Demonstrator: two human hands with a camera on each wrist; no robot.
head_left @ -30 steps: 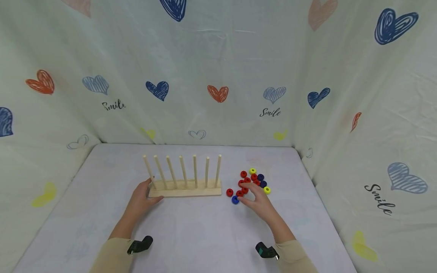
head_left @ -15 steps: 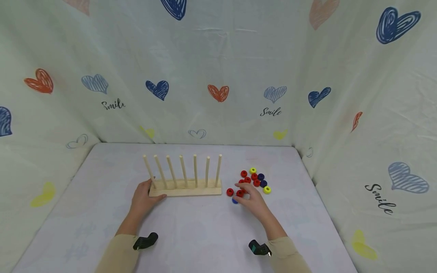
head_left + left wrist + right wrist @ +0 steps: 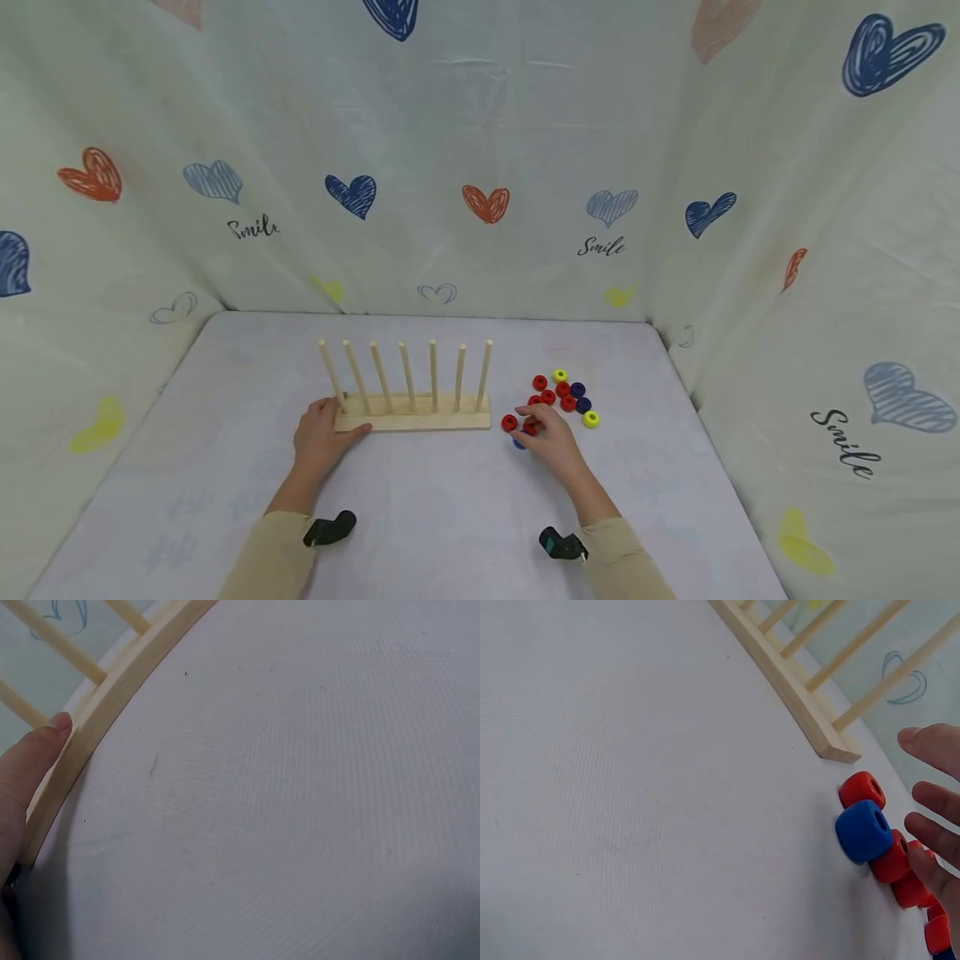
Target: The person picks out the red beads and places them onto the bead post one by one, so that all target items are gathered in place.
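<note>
My left hand [image 3: 318, 437] grips the left end of a pale wooden peg rack [image 3: 420, 422], which has a row of several upright bare pegs. In the left wrist view the thumb [image 3: 46, 746] lies along its base. Over a group of beads hovers my right hand [image 3: 555, 446], thumb and fingers apart with nothing between them. Closest to it are a blue bead [image 3: 862, 831], partly hidden by the hand in the head view, and a red bead [image 3: 509, 423]. Further red beads [image 3: 890, 859] lie beneath the fingers, some of them covered.
Behind the right hand lie more loose beads: red [image 3: 540, 382], yellow [image 3: 560, 376] and dark blue [image 3: 577, 389]. Another yellow bead [image 3: 591, 419] sits at the group's right. The white table [image 3: 435, 517] is bordered by a hanging curtain [image 3: 420, 250] printed with hearts.
My right hand has shifted slightly left, over the blue bead and nearby red ones. The left hand keeps hold of the rack, its forearm a little further right.
</note>
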